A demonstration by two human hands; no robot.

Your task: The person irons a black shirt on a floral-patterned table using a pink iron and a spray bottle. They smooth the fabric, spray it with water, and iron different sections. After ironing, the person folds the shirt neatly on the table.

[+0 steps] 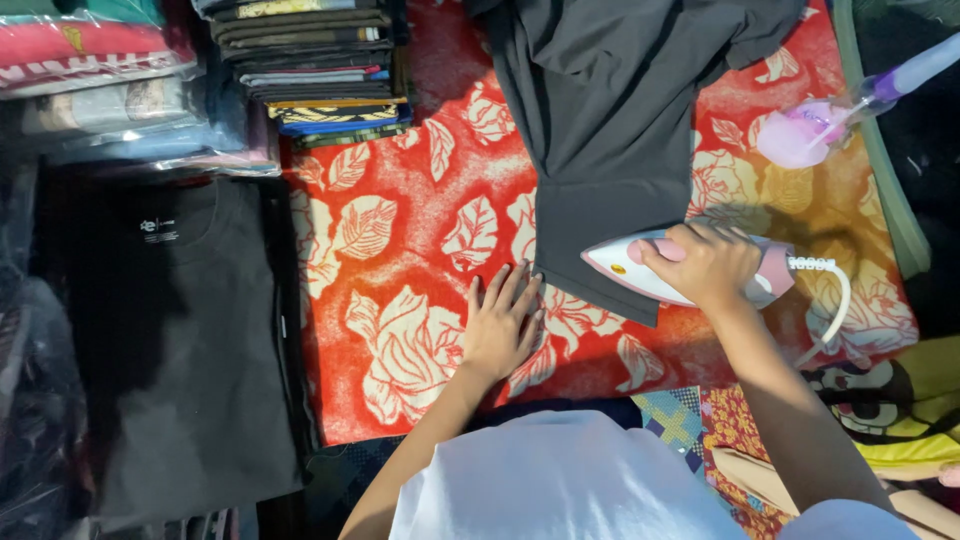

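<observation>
A dark grey garment [610, 130] lies spread on a red cloth with cream leaf and rose prints [400, 230]. My right hand [712, 262] grips the handle of a white and pink iron [640, 272], which rests on the garment's lower edge with its tip pointing left. My left hand [503, 322] lies flat on the red cloth, fingers apart, just left of the garment's bottom corner and not holding anything. The iron's white cord [838, 300] curls off to the right.
A folded black shirt [190, 330] lies on the left. Stacks of folded clothes [315, 65] and plastic-wrapped garments [95, 75] sit at the top left. A pink spray bottle [815, 125] lies at the upper right. Colourful fabric [880, 400] is bunched at the lower right.
</observation>
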